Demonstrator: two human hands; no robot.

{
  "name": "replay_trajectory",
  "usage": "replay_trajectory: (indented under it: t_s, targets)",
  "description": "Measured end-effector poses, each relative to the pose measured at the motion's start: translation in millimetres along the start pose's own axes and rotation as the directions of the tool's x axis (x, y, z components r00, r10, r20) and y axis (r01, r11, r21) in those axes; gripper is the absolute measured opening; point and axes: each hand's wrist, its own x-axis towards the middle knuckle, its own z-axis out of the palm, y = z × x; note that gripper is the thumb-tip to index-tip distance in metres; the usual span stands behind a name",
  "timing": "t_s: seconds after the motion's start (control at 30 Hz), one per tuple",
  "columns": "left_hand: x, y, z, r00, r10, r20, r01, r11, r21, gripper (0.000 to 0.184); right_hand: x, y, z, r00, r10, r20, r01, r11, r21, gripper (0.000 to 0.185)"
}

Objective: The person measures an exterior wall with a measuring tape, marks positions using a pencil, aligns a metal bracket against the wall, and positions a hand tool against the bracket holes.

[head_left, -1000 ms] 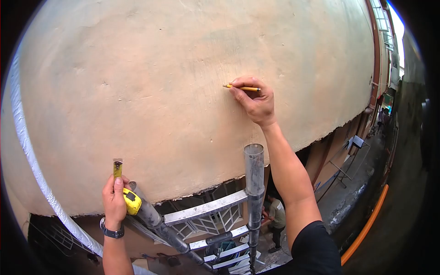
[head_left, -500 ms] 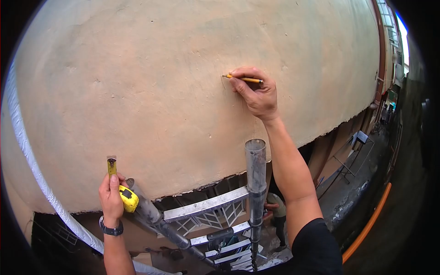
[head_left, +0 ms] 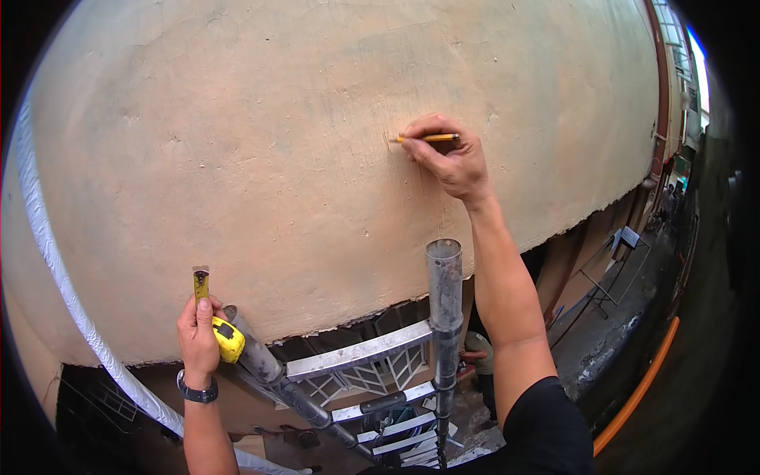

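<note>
My right hand [head_left: 450,157] pinches a yellow pencil [head_left: 440,138], its tip against the tan plaster wall [head_left: 261,158]. Short dark pencil strokes [head_left: 385,142] show on the plaster beside the tip. Lower left, my left hand [head_left: 198,336] is closed around a yellow tape measure [head_left: 228,340]. A short length of its blade [head_left: 201,285] sticks up past my thumb, with the metal hook at the top. A dark watch [head_left: 196,388] is on my left wrist.
A metal ladder [head_left: 360,353] with grey tubular rails stands below me. White wrapped piping [head_left: 59,273] curves down the left. Far below, a person [head_left: 477,364] stands near the ladder's foot. An orange pipe [head_left: 640,388] runs at lower right, near a metal frame stand [head_left: 609,269].
My right hand and the pencil have shifted slightly right and down, and more strokes show on the wall. My left hand with the tape measure appears slightly further right.
</note>
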Motion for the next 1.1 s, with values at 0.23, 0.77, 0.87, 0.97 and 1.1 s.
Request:
replay_trajectory:
  t_s: [0.23, 0.77, 0.87, 0.97, 1.1]
  targets:
    - [-1, 2, 4, 0.998, -0.055, 0.013, 0.056, 0.993, -0.100, 0.033, -7, -3, -12, 0.980, 0.188, -0.071, -0.183, 0.981, 0.070, 0.006]
    - [-125, -41, 8, 0.973, -0.194, -0.127, 0.102, 0.852, -0.514, 0.034, 48, -68, 336, 0.978, -0.186, 0.090, 0.186, 0.983, 0.002, 0.014]
    - [-217, -86, 34, 0.945, -0.283, 0.166, 0.328, 0.838, -0.436, 0.035, 69, -66, 342, 0.965, -0.250, 0.076, 0.257, 0.962, -0.098, 0.013]
    - [-318, -118, 49, 0.787, -0.440, 0.432, 0.568, 0.790, -0.230, 0.036, 65, -60, 338, 0.963, -0.251, 0.103, 0.260, 0.961, -0.092, 0.013]
    - [-445, -158, 57, 0.618, -0.609, 0.497, 0.732, 0.676, -0.081, 0.036, 64, -54, 337, 0.945, -0.294, 0.143, 0.312, 0.941, -0.129, 0.012]
